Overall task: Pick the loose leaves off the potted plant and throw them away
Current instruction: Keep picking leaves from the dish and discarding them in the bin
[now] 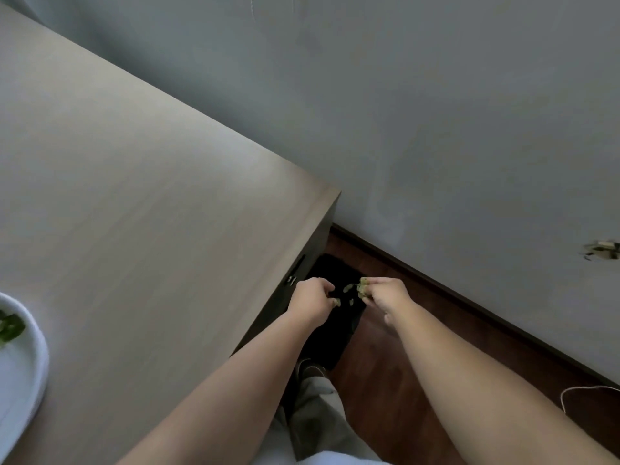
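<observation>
Green leaves [363, 288] sit pinched in our right hand [389, 295], and our left hand [312, 297] curls around a few more. We hold both over the black bin [330, 333] past the desk [151, 196] corner. Light bits may drift onto the wooden floor [385, 380]. Our potted plant [11, 330] waits at the left edge.

You are showing two bare forearms with no sleeves, watch or rings on your left hand [310, 298] or right hand [385, 295]. Below them you are wearing loose pale grey-beige trousers [315, 417], a brownish shoe [310, 367] and a white top [322, 459].
</observation>
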Demonstrator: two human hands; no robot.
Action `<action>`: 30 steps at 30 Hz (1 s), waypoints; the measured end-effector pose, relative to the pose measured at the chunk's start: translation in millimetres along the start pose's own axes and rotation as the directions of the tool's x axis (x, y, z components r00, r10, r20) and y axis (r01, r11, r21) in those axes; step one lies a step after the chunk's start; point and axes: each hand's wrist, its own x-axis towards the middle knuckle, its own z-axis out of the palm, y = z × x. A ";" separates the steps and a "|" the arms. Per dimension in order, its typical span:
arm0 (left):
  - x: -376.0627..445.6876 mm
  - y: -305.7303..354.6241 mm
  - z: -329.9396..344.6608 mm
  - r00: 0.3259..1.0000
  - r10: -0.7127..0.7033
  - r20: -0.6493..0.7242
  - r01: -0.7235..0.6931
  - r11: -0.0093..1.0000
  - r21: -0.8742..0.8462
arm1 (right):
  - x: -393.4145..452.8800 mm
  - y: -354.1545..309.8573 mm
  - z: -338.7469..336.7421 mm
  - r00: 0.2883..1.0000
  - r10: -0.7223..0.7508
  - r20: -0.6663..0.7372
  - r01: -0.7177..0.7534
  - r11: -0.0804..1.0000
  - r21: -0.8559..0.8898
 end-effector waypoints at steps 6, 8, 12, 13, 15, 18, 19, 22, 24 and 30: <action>-8.5 -8.2 3.5 0.999 -0.030 -0.009 0.030 0.996 -0.082 | -2.2 2.6 2.1 0.983 0.111 0.147 -0.113 0.994 0.006; -15.0 -10.2 -1.6 0.999 -0.035 -0.022 0.032 0.991 -0.129 | -4.3 3.5 1.5 0.981 0.108 0.158 -0.111 0.994 0.009; -27.5 -19.9 -15.4 0.997 -0.048 -0.057 0.034 0.974 -0.222 | -8.1 2.9 -3.4 0.981 0.095 0.170 -0.103 0.994 0.044; -33.4 -23.2 -20.2 0.997 -0.047 -0.069 0.028 0.969 -0.246 | -10.9 1.4 -3.3 0.982 0.085 0.171 -0.096 0.994 0.057; -43.6 -29.8 -28.7 0.994 -0.047 -0.100 0.014 0.952 -0.307 | -17.0 -3.6 -2.8 0.981 0.061 0.187 -0.081 0.992 0.101; -62.9 -42.2 -44.2 0.983 -0.082 -0.164 0.006 0.909 -0.416 | -29.2 -13.8 1.5 0.976 0.031 0.216 -0.061 0.989 0.134; -69.6 -48.0 -49.7 0.978 -0.098 -0.184 0.003 0.890 -0.457 | -33.8 -17.9 4.8 0.975 0.022 0.222 -0.054 0.989 0.136; -89.7 -71.4 -67.5 0.953 -0.162 -0.257 -0.008 0.834 -0.552 | -50.4 -30.9 24.5 0.959 -0.028 0.283 -0.013 0.990 0.143; -104.0 -84.8 -80.0 0.936 -0.199 -0.292 -0.014 0.804 -0.595 | -65.4 -42.8 43.3 0.936 -0.079 0.343 0.032 0.989 0.143; -155.0 -143.9 -131.6 0.786 -0.331 -0.522 -0.008 0.839 -0.544 | -131.6 -71.0 137.0 0.808 -0.149 0.570 0.166 0.986 0.021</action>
